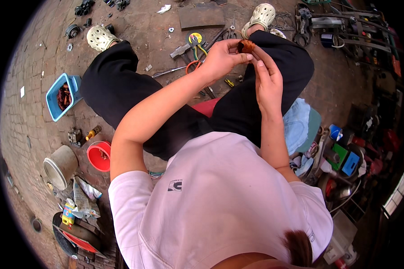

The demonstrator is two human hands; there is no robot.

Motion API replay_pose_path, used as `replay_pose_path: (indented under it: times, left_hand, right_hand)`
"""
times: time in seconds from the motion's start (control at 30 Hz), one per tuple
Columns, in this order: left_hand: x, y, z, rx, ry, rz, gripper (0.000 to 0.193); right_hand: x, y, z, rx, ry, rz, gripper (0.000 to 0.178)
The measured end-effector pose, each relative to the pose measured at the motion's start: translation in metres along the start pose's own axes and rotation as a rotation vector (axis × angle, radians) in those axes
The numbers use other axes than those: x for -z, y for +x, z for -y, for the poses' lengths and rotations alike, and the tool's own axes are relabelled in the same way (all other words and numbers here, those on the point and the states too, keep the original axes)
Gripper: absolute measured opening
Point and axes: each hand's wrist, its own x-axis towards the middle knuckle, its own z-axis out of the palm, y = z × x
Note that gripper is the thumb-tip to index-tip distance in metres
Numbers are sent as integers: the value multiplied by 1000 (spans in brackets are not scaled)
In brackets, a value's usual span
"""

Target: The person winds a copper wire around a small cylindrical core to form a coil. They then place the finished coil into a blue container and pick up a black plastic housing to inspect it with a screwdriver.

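My left hand (221,59) pinches a small copper wire coil (245,46), round and orange-brown with a dark hollow, above my right knee. From the other side my right hand (269,80) has its fingers on the same coil. Its thumb and fingertips meet the left hand's, and they partly hide the lower part of the coil. On the ground past my hands lie a hammer (180,50), pliers with yellow-green handles (195,45) and a screwdriver (168,71).
To the left stand a blue basket (54,96) of brown coils, a red bowl (92,154) with small pieces and a whitish bucket (60,166). A flat metal plate (202,19) lies ahead. Metal parts (341,24) and mixed clutter (345,161) crowd the right side.
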Motion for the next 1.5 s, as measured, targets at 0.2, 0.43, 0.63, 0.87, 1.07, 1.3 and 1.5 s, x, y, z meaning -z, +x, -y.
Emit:
replay_pose_path:
  times: [0.2, 0.43, 0.63, 0.87, 1.07, 1.3, 1.5]
  left_hand:
    - [3, 3, -12, 63, -109, -42, 31]
    - [1, 1, -11, 21, -12, 32, 32]
    - [4, 0, -2, -13, 4, 31, 32]
    - [-1, -6, -6, 83, 164, 213, 31]
    - [-6, -13, -19, 70, 323, 367, 24]
    - [-5, -18, -20, -11, 456, 325, 19]
    - [-6, -24, -28, -35, 579, 280, 13]
  right_hand:
    - [1, -4, 11, 34, -49, -66, 32]
    - [4, 8, 7, 77, -267, -95, 30]
    - [5, 8, -6, 358, -648, -22, 21]
    - [14, 17, 16, 215, -757, 13, 37]
    - [32, 34, 28, 281, -927, 339, 43]
    - [28, 34, 23, 345, -870, 343, 40]
    - [24, 28, 13, 435, -787, 294, 36]
